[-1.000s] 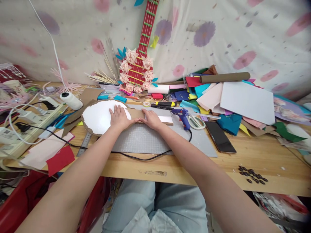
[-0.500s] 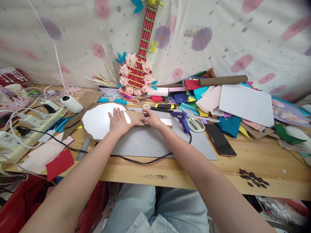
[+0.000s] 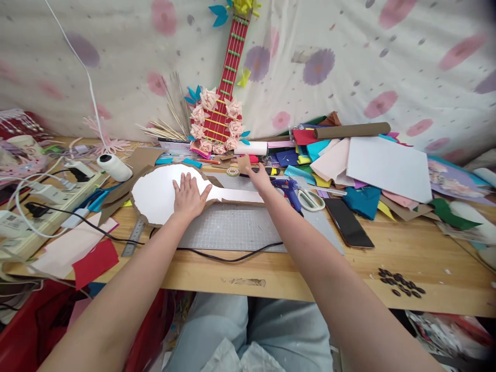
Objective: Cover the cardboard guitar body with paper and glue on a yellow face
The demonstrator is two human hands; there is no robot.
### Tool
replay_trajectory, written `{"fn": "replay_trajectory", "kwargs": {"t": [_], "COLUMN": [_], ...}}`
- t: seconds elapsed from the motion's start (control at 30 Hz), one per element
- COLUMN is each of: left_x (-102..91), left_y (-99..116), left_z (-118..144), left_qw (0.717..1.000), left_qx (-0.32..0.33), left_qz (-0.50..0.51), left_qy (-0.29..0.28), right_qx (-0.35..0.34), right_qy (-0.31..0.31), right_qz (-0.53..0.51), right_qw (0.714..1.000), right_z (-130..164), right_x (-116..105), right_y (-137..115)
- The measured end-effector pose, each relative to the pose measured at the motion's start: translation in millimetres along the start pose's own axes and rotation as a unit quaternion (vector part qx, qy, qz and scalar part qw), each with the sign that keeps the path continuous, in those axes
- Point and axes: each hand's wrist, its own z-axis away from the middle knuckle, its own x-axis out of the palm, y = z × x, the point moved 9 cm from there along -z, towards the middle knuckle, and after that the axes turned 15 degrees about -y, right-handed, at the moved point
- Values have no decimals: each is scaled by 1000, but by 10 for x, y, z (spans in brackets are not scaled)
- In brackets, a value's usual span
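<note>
While no brand or writing could be read anywhere on the cluttered table [image 3: 406,248], the left hand [image 3: 188,195] lay flat, fingers spread, pressing down the white cutout [image 3: 158,191] (a round body with a long neck running right) on the grey mat [image 3: 232,227]. Its arm stretched straight out from the near edge. Farther right, the right hand [image 3: 260,177] was pinched on a small brown scrap [image 3: 244,164], lifted just above the neck's far end, beside the blue glue gun [image 3: 289,187] and scissors [image 3: 312,199].
</note>
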Motion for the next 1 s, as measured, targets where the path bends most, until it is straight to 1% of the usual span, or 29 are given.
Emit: {"fn": "replay_trajectory", "kwargs": {"t": [0.03, 0.07, 0.1, 0.13, 0.17, 0.2, 0.23, 0.27, 0.3, 0.37, 0.43, 0.5, 0.57, 0.6, 0.67, 0.7, 0.73, 0.77, 0.8, 0.83, 0.87, 0.9, 0.93, 0.97, 1.0], "left_x": [-3, -8, -14, -23, -33, -41, -46, -49, -49, -50, -75, -151, -287, -363, -471, -482, -454, -391, -290, -170, -59, 39, 115, 177, 239], "left_y": [2, 6, 13, 20, 29, 38, 46, 54, 60, 66, 60, 50, 56, 71, 147, 218, 311, 420, 534, 619, 654, 651, 602, 528, 466], "left_z": [4, 9, 17, 27, 40, 54, 70, 85, 100, 122, 139, 165, 233, 291, 446, 524, 586, 628, 635, 611, 560, 492, 414, 339, 269], "left_qw": [1000, 1000, 1000, 1000, 1000, 999, 999, 999, 998, 998, 997, 993, 982, 971, 944, 931, 923, 921, 925, 932, 938, 937, 925, 898, 861], "left_qx": [0, 0, 0, 0, 0, -1, -2, -3, -4, -2, 5, 23, 58, 82, 148, 187, 224, 258, 280, 283, 264, 236, 197, 154, 119], "left_qz": [2, 4, 6, 7, 7, 6, 4, 2, -1, 0, 13, 37, 70, 89, 128, 141, 148, 150, 150, 158, 186, 239, 316, 403, 487], "left_qy": [3, 7, 11, 18, 25, 33, 41, 48, 55, 66, 81, 111, 168, 204, 266, 279, 274, 252, 210, 162, 122, 92, 79, 84, 91], "right_qx": [13, 16, 1, -38, -78, -111, -134, -144, -145, -137, -135, -137, -139, -138, -133, -130, -126, -120, -113, -103, -92, -79, -66, -55, -46], "right_qy": [-15, -52, -102, -158, -202, -232, -247, -247, -239, -210, -180, -163, -155, -149, -129, -117, -103, -87, -71, -55, -39, -25, -15, -7, 0], "right_qz": [20, 34, 48, 79, 122, 168, 215, 257, 289, 324, 334, 332, 331, 331, 327, 322, 314, 303, 289, 276, 264, 255, 250, 248, 250], "right_qw": [1000, 998, 994, 984, 969, 952, 935, 923, 916, 912, 915, 919, 920, 922, 927, 930, 935, 941, 948, 954, 959, 963, 966, 967, 967], "right_z": [61, 130, 210, 305, 410, 512, 598, 660, 699, 738, 756, 767, 775, 777, 784, 790, 798, 807, 818, 830, 842, 855, 868, 881, 895], "right_x": [-1, 44, 122, 224, 315, 394, 452, 489, 510, 518, 507, 494, 474, 455, 401, 371, 340, 310, 282, 260, 244, 238, 242, 255, 273], "right_y": [-9, -39, -98, -196, -286, -349, -380, -383, -370, -333, -322, -330, -351, -365, -402, -426, -450, -475, -499, -519, -534, -544, -550, -555, -559]}}
